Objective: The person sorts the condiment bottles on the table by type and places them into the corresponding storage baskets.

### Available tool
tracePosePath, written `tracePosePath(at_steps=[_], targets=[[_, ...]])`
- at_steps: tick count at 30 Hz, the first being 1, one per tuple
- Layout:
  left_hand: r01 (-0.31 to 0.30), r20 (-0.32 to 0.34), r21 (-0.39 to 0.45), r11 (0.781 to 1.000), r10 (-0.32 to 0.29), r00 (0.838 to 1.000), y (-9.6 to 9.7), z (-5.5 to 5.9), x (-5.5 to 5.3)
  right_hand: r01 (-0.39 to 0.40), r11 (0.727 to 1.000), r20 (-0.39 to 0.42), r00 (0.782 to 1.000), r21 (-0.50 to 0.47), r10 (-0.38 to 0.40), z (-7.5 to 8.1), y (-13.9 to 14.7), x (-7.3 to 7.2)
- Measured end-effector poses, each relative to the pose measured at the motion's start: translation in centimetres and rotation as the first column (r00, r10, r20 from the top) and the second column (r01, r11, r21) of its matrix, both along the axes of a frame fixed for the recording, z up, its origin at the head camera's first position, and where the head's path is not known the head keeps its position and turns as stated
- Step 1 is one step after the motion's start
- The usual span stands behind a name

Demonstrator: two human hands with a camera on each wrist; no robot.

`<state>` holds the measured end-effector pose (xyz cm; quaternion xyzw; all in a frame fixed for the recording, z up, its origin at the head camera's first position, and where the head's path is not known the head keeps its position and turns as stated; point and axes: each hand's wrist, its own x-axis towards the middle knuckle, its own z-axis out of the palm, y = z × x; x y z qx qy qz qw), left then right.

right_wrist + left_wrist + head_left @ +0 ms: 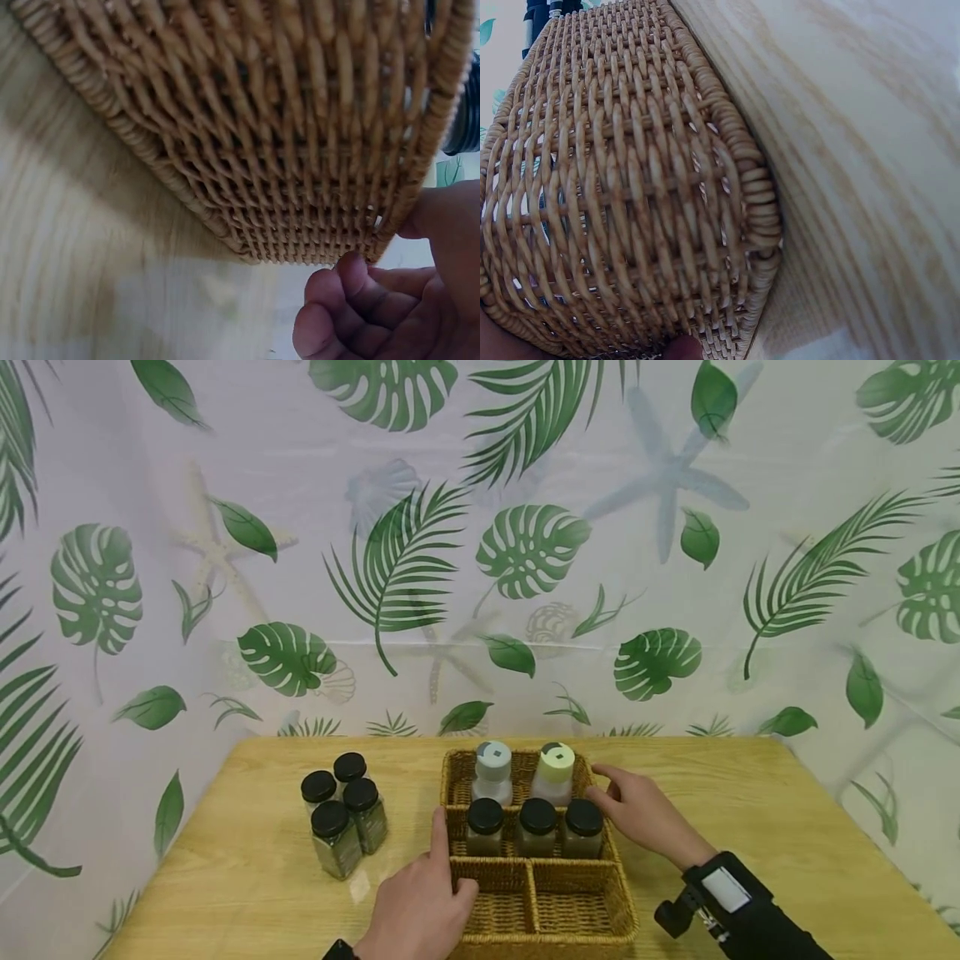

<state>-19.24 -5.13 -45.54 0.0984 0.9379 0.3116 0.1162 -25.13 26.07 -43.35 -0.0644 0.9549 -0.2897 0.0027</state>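
A woven wicker basket [533, 862] with compartments sits on the wooden table. At its left side, my left hand [422, 902] holds the rim, index finger stretched along the edge and thumb over the near compartment. My right hand [648, 814] grips the far right part of the rim; the right wrist view shows the thumb at the edge and the other fingers curled outside the woven wall [285, 150]. In the back compartment stand a bottle with a pale blue-grey cap [493, 768] and one with a yellowish cap [556, 768]. Three black-lidded jars [537, 827] fill the middle row.
Several black-lidded glass jars [337, 847] stand in a cluster left of the basket. The wooden table [750, 810] extends to both sides. A leaf-patterned cloth [525, 635] hangs behind it. A watch-like device [726, 890] is strapped to the right wrist.
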Motion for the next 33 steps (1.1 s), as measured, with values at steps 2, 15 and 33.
tracePosePath(at_steps=[2, 15, 33], targets=[[0.007, 0.004, 0.005, 1.000, -0.007, 1.000, -0.1, 0.0, 0.0, -0.004, 0.999, 0.026, 1.000, -0.032, 0.005, -0.3, -0.2, -0.1], [0.045, -0.058, -0.102, 0.994, -0.051, 0.997, -0.6, 1.1, 0.0, -0.003, 0.993, 0.075, 0.997, -0.120, 0.012, -1.1, -0.7, -0.3], [-0.205, -0.591, -0.256, 0.945, 0.016, 0.807, -5.8, 4.8, -3.4, 0.003, 0.994, 0.091, 0.996, -0.110, 0.007, -1.2, -1.2, -0.2]])
